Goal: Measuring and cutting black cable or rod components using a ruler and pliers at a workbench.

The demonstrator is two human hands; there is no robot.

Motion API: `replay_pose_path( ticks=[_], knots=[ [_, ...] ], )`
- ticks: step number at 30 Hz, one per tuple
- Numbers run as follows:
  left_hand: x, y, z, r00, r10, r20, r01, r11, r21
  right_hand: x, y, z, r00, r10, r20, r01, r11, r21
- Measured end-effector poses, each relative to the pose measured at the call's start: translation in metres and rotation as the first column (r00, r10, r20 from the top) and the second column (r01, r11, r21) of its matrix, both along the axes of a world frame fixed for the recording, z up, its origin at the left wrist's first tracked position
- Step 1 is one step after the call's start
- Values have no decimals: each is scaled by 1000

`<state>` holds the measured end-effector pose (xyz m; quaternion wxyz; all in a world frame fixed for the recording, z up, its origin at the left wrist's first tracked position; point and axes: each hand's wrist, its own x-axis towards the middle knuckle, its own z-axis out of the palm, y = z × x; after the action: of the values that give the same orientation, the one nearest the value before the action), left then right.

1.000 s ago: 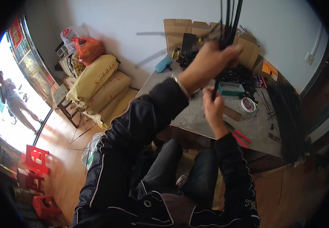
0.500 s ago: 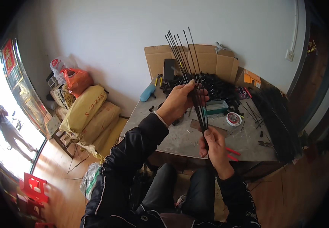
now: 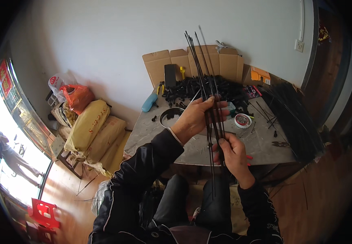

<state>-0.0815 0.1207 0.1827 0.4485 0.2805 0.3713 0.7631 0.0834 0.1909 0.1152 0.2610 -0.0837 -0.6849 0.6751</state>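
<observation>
The thin black rods stand nearly upright above the tabletop's front edge, the left hand pinching them around mid-length, the right hand clasping them lower. They look light, springy and smooth, likely to splay or slip singly; two spaced holds should keep them aligned.

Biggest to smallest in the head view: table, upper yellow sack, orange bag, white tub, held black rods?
1. Table
2. Upper yellow sack
3. Orange bag
4. White tub
Black rods: unsure, being long but thin and nearer the camera.
</observation>
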Motion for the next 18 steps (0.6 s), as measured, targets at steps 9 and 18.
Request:
replay_pose_path(
  ticks=[9,18],
  knots=[
    [12,2,-10,965,173,-196,-187,981,-51,-2,0,-1,995,-79,-59,73,993,-97],
    [-13,-20,-16,956,252,-150,-269,957,-112,22,43,58,875,-342,-343,304,939,-161]
  ],
)
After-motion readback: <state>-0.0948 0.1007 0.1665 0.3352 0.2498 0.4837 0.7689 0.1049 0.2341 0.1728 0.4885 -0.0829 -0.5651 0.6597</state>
